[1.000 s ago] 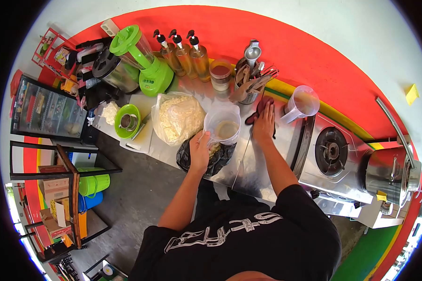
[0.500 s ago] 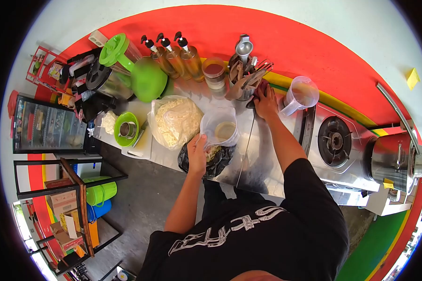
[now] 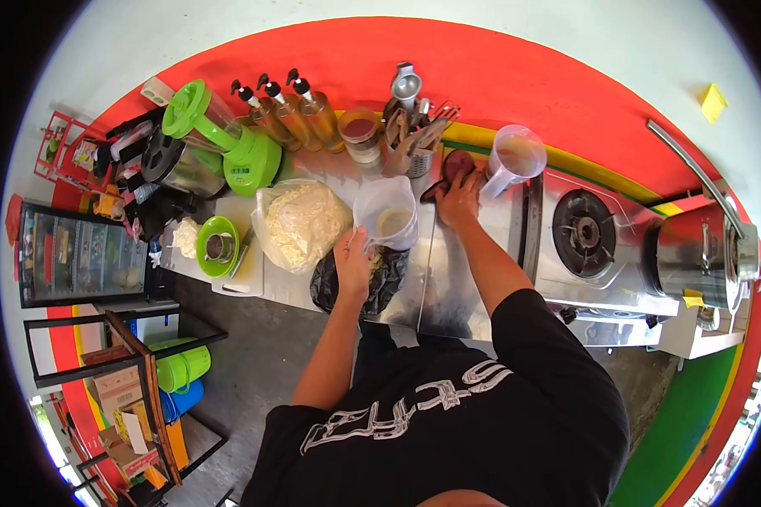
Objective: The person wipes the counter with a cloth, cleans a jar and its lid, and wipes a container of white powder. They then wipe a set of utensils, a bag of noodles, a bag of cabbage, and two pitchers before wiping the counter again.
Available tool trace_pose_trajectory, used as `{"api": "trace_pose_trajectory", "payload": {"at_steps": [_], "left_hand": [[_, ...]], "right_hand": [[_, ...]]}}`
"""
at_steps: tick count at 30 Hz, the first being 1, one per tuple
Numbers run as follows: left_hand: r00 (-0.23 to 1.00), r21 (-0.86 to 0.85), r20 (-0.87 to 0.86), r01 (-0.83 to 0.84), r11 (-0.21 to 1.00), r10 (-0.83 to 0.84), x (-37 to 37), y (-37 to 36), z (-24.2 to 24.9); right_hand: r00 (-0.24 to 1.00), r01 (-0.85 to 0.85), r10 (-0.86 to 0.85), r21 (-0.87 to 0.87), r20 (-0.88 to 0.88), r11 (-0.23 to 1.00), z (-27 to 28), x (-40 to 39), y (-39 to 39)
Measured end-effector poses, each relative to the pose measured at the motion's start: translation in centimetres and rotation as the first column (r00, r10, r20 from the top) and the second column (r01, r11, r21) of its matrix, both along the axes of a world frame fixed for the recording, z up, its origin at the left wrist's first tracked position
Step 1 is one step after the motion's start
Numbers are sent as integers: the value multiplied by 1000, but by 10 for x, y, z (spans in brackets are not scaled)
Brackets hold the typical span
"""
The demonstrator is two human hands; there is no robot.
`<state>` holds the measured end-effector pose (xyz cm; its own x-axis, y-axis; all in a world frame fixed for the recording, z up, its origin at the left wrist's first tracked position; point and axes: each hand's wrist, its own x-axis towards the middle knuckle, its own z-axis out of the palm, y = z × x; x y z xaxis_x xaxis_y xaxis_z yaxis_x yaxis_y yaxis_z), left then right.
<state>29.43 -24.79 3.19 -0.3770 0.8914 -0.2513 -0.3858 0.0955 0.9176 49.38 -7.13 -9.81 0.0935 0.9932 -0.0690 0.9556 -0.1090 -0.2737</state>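
My left hand (image 3: 353, 264) is closed round the handle of a clear plastic jug (image 3: 385, 213), which it holds above a black plastic bag (image 3: 379, 287). Behind the steel counter's near part, my right hand (image 3: 459, 201) rests on a dark red item (image 3: 457, 166), perhaps an onion or a cloth, beside the utensil holder (image 3: 414, 160). Its fingers are spread over the item. A second clear jug (image 3: 516, 160) stands just right of that hand. Left of the held jug lies a clear bag of pale shredded food (image 3: 300, 224).
A gas burner (image 3: 585, 232) and a steel pot (image 3: 706, 253) are on the right. Pump bottles (image 3: 317, 120) stand along the wall. A green blender (image 3: 252, 160) and a green bowl (image 3: 218, 245) are on the left. Shelving (image 3: 148, 380) stands at lower left.
The camera view has shifted, moving the counter items left in the picture. My right hand has drawn back slightly, and more of the dark red item shows. My left hand still holds the jug.
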Motion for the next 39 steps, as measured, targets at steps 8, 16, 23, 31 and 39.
{"api": "trace_pose_trajectory", "payload": {"at_steps": [8, 16, 23, 31, 39], "left_hand": [[978, 177, 41, 194, 965, -204, 43, 46, -24], [948, 320, 134, 236, 918, -290, 94, 102, -58], [971, 145, -27, 240, 960, -239, 119, 138, -63], [928, 282, -287, 318, 905, -237, 138, 170, -70], [824, 97, -530, 294, 951, -201, 140, 183, -98]], "right_hand": [[948, -300, 315, -221, 35, 928, 23, 56, -78], [948, -221, 276, -293, 161, 930, 27, 85, -136], [956, -275, 293, -303, 18, 913, 36, 94, -133], [985, -162, 173, -326, 6, 932, 30, 93, -125], [1000, 7, -6, -261, 4, 965, 24, 102, -90]]}}
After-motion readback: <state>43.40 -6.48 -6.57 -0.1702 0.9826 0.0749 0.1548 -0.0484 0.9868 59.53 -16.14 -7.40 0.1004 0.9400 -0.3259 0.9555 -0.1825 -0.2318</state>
